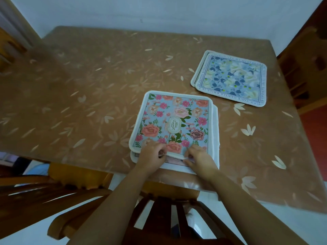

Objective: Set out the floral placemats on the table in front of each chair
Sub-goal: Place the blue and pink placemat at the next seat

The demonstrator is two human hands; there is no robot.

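A stack of placemats lies near the table's front edge, topped by a pink floral placemat point(174, 121) with roses on light blue. My left hand point(152, 155) and my right hand point(199, 158) both pinch the near edge of this top mat, which is lifted slightly off the mats beneath. A blue floral placemat point(231, 77) lies at the right side of the table, with another mat's edge showing under it.
The table point(88, 96) carries a brown cloth with pale petal prints. A wooden chair point(168, 218) stands right below my arms, another chair point(44, 188) at the lower left, and one more chair point(304, 68) at the right edge.
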